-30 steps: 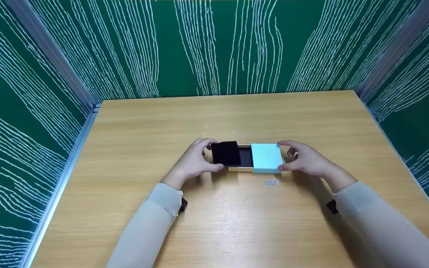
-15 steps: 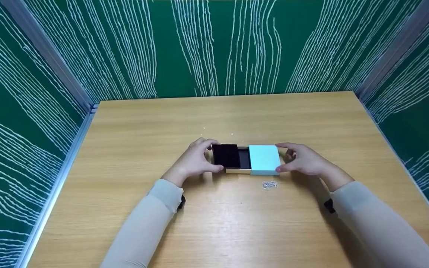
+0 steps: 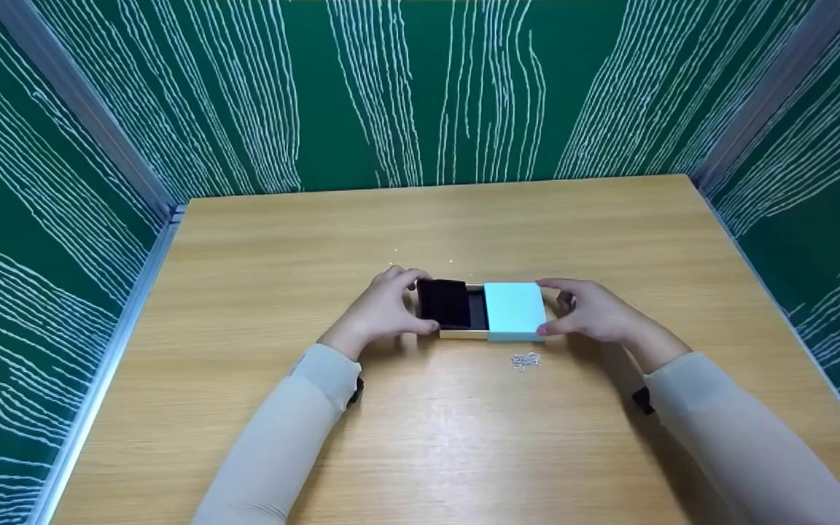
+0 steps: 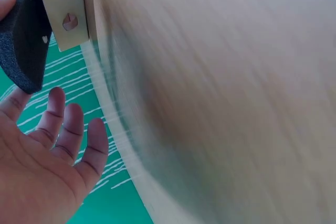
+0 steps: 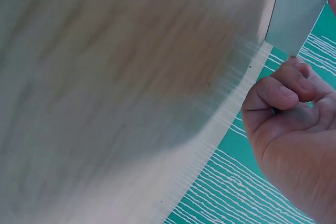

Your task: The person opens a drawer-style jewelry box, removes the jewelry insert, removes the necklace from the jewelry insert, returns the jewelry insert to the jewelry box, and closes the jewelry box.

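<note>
In the head view, my left hand (image 3: pixel 387 306) pinches a black foam pad (image 3: pixel 444 304) by its far and near edges, thumb in front. The pad is tilted over the left part of a small drawer box, whose cream tray (image 3: pixel 464 334) sticks out of a turquoise sleeve (image 3: pixel 515 310). A round hole shows in the tray's end wall (image 4: pixel 60 3) in the left wrist view, beside the foam. My right hand (image 3: pixel 595 313) grips the sleeve's right end between thumb and index finger. The other right fingers are curled in the right wrist view.
A small heap of silver chain (image 3: pixel 526 361) lies on the wooden table (image 3: pixel 420 452) in front of the box. Several tiny white specks (image 3: pixel 451 261) lie behind it. Green walls with white lines (image 3: pixel 362 95) stand around the table.
The black foam pad has shifted slightly right over the tray, with my left hand. My right hand keeps its grip on the sleeve. The whole head view has drifted a little.
</note>
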